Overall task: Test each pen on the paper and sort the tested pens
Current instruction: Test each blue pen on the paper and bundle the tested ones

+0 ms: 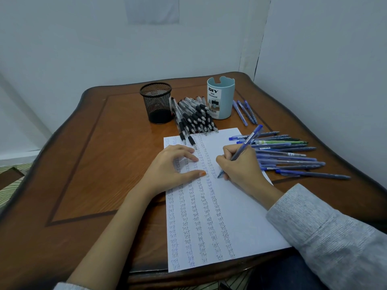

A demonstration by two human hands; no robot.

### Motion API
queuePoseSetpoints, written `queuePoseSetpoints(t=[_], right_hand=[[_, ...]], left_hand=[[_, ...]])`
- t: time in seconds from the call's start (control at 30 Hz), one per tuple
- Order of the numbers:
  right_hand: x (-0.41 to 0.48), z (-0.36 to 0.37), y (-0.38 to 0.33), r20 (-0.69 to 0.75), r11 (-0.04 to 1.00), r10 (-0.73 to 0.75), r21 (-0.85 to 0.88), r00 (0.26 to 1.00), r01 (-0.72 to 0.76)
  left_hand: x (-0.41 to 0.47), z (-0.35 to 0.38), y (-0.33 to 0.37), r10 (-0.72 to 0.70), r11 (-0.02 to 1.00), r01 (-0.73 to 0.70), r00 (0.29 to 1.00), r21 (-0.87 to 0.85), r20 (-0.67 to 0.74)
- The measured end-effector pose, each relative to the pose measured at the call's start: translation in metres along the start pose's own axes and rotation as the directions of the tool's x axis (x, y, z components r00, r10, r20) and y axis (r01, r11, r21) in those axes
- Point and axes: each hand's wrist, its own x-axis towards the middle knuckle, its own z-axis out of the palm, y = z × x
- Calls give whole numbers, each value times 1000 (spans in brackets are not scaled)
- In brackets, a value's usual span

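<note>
Now, right hand (240,164): fingers clamped round the blue pen (245,147), tip down on the paper (247,218) by the rightmost column of words.
Left hand (173,166): fingers apart, pressing the sheet at 9 o'clock of the tip.
Doing it well: pin the sheet, write one short word lightly, and judge the ink flow.
Sorting spots: blue pens (293,158) at 3 o'clock, black pens (194,118) at 12 o'clock.
Hard to tell: any fresh mark, which pile is tested, and the blue organizer (221,99) interior.
</note>
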Motion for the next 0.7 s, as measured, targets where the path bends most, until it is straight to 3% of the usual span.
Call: queuePoseSetpoints(t=[0.57,0.7], right_hand=[[0,1,2,-19,999,-14,-32,1000,14],[1,-2,2,-21,997,71,44,997,-70]], left_hand=[[0,0,1,-3,1000,3,1000,1,-8],[0,0,0,0,1000,0,1000,-5,-8]])
